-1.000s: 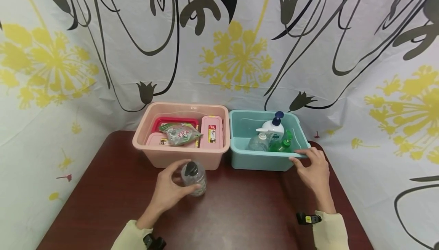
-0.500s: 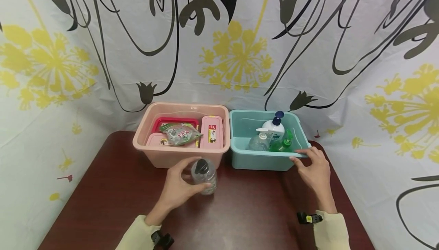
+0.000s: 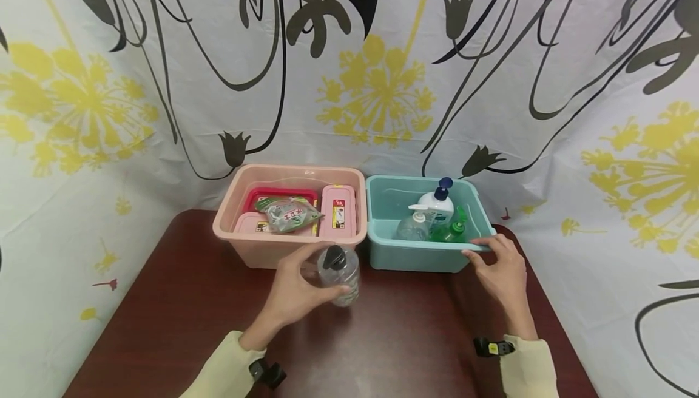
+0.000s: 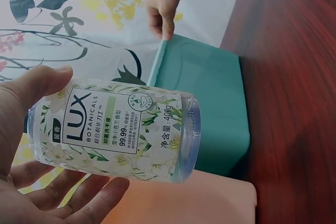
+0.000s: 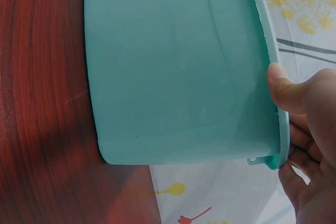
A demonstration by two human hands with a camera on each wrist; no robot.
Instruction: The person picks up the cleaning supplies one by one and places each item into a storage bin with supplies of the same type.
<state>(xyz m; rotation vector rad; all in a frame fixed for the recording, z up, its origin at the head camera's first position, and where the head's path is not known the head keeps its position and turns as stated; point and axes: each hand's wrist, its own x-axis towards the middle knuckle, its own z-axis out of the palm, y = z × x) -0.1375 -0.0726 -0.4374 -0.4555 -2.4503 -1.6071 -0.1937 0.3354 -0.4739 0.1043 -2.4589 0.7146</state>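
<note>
My left hand (image 3: pixel 297 292) grips a clear hand-soap bottle (image 3: pixel 343 276) with a black top, held in front of the pink bin (image 3: pixel 295 239). In the left wrist view the bottle's white floral LUX label (image 4: pixel 113 127) faces the camera, thumb on one side and fingers on the other. My right hand (image 3: pixel 501 273) pinches the front right corner of the teal bin's rim (image 3: pixel 420 244); in the right wrist view its thumb (image 5: pixel 286 90) lies on the outer side. Inside the teal bin stand a white pump bottle (image 3: pixel 437 204), a clear pump bottle (image 3: pixel 413 227) and a green pump bottle (image 3: pixel 453 230).
In the pink bin lie pink boxes (image 3: pixel 337 210), a red-rimmed container (image 3: pixel 281 192) and a plastic packet (image 3: pixel 289 213). Both bins stand side by side at the back of the dark wooden table (image 3: pixel 404 337). A patterned curtain (image 3: pixel 349 94) hangs behind.
My left hand has carried the soap bottle to the right along the front of the pink bin, toward the teal bin. The right hand has stayed on the teal rim.
</note>
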